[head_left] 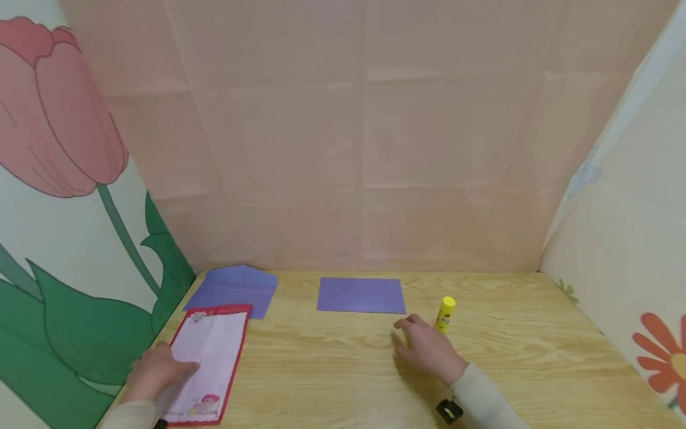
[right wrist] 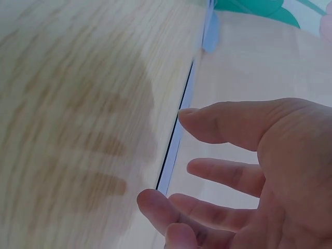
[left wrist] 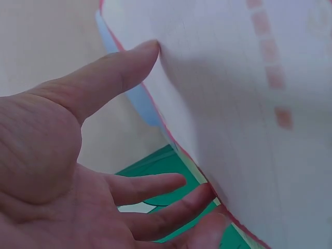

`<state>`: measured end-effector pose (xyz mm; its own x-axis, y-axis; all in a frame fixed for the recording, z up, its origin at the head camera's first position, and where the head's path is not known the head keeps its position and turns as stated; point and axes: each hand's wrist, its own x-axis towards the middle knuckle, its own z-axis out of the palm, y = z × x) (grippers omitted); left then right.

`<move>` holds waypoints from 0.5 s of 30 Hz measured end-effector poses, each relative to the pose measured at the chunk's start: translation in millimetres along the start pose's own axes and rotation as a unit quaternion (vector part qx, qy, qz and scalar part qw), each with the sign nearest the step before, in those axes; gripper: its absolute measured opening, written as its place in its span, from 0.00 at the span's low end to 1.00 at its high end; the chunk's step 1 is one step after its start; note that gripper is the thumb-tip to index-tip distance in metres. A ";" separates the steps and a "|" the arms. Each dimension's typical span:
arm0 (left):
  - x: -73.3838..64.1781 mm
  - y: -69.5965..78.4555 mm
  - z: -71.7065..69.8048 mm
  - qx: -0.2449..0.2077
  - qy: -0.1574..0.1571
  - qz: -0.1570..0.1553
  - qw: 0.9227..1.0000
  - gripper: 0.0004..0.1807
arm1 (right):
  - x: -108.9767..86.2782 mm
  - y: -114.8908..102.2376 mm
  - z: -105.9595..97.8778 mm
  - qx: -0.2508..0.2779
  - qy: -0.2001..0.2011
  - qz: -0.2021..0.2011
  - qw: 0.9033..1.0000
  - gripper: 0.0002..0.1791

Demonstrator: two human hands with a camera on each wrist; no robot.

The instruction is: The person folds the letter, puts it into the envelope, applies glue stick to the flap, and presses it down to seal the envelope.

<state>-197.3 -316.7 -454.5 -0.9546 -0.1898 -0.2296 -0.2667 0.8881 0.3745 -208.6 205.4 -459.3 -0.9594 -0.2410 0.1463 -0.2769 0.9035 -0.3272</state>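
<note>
Closest to me, my left sleeve [head_left: 128,415] runs out of the picture and leads to my left hand [head_left: 156,370], at the left side of the red-edged sheet [head_left: 217,348]. That hand is loosely spread, not clenched: its thumb reaches over the sheet and its fingertips come to the left edge. How hard they touch, I can't tell. The sheet lies on the left part of the desk [head_left: 321,369]. I'd judge the step in hand to be getting a hold on it; lifting it would call for fingers tucked under that edge and the thumb pressing from above. My right hand [head_left: 427,353], well to the right of the sheet, holds nothing, its fingers loosely bent. Just beside it, farther right of the sheet, stands a glue stick [head_left: 446,313], its foot hard to make out. At the sheet's far end lies an envelope [head_left: 236,287], flap outspread, partly covered by the sheet. Right of the sheet and farther off is a purple card [head_left: 361,295], possibly another envelope. Print on the sheet is too faint to read; its near left corner is hidden.
</note>
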 end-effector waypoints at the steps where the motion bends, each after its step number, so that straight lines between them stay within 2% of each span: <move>1: 0.2 -0.6 -0.4 -0.003 0.002 0.001 1.000 0.49 | -0.3 0.1 0.4 0.000 0.000 0.001 1.000 0.26; 15: -6.2 -5.1 2.9 -0.055 0.011 -0.021 0.998 0.58 | -2.9 -0.3 0.2 0.013 -0.006 0.008 1.000 0.24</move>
<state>-189.6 -318.9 -457.6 -0.9447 -0.2356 -0.2282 -0.3181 0.8282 0.4615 -205.8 205.7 -459.8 -0.9644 -0.2311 0.1287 -0.2623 0.8977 -0.3540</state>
